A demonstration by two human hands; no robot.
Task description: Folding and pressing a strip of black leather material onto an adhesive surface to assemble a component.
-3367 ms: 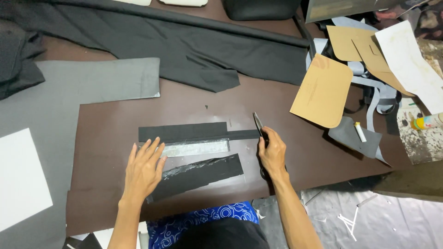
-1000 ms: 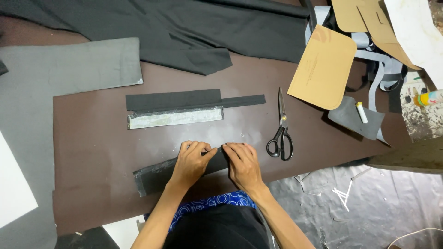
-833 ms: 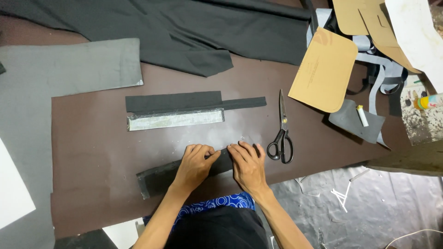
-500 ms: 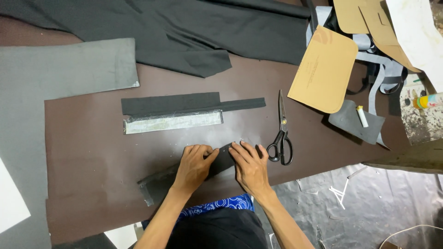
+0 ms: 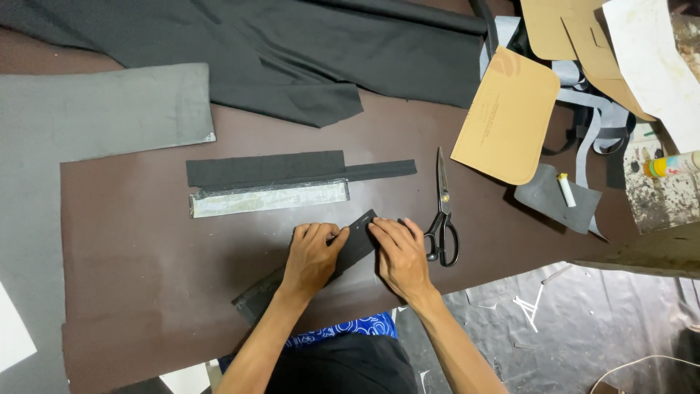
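While the dark fabric strip (image 5: 321, 271) is lying slantwise on the brown table (image 5: 131, 277), just in front of the person, both hands are pressing on its upper end. The left hand (image 5: 312, 257) and right hand (image 5: 397, 254) are flattened, fingertips pinching and folding the strip's end between them, not clenched. Compared with a few seconds ago, the right hand is no longer holding the scissors (image 5: 443, 211), which are now lying closed just beside it, touching nothing but the table; cutting seems finished and folding or creasing appears under way. Beyond the strip, a second black strip (image 5: 292, 169) and a silvery strip (image 5: 268, 198) are sitting parallel, unmoved. Farther right, a tan paper pattern (image 5: 507, 117) is resting near the grey scraps (image 5: 558, 198).
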